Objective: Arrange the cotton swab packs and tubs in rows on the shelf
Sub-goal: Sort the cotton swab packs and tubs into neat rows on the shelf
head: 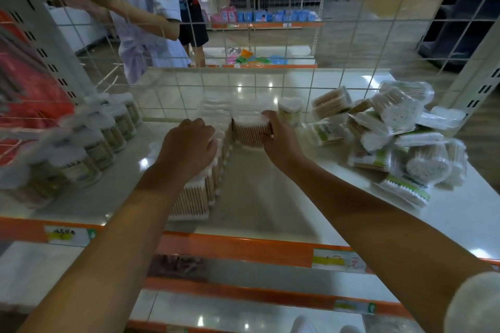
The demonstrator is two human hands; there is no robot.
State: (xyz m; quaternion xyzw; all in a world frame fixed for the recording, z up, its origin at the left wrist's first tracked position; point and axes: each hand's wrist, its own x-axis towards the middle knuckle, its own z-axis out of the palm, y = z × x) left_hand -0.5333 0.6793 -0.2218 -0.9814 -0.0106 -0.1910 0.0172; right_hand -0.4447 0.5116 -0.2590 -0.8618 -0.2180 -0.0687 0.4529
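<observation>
**Row could topple at the back**

On the shelf (270, 205), the loose heap (392, 138) awaits sorting. The left hand (186, 146) rests flat on the standing row (205, 184); the right hand (278, 138) closes around a pack (250, 131) beside the mesh. A careless nudge could domino the row.

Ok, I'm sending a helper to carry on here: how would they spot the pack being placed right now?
Start at the wire grid behind the white shelf. At its foot, just right of the row of packs under the left hand, is the cotton swab pack. It alone is gripped by the right hand, starting a new row.
</observation>
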